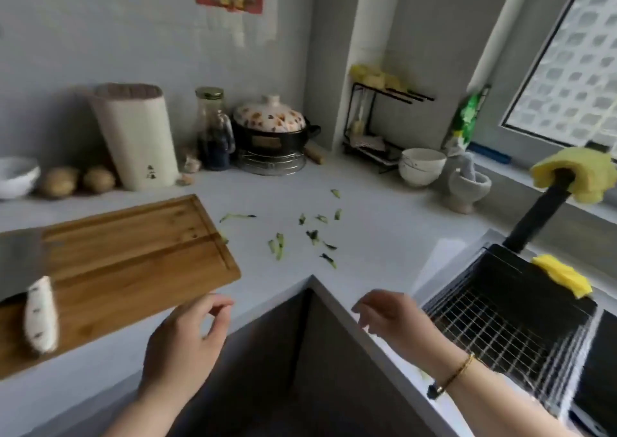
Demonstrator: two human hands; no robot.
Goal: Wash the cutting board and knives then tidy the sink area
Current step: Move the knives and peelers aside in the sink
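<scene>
1. Wooden cutting board (127, 253) is laid flat on the grey counter (367, 229), left side, with a cleaver (30, 289) rested on top of it.
2. Green vegetable scraps (300, 236) are scattered on the counter just right of the board.
3. Left hand (187, 343) is held loosely curled near the board's corner, nothing gripped.
4. Right hand (390, 323) is held relaxed over the counter edge, empty too.
5. A wire rack (500, 323) is set in the sink (594, 363), a yellow sponge (564, 278) on its rim.
</scene>
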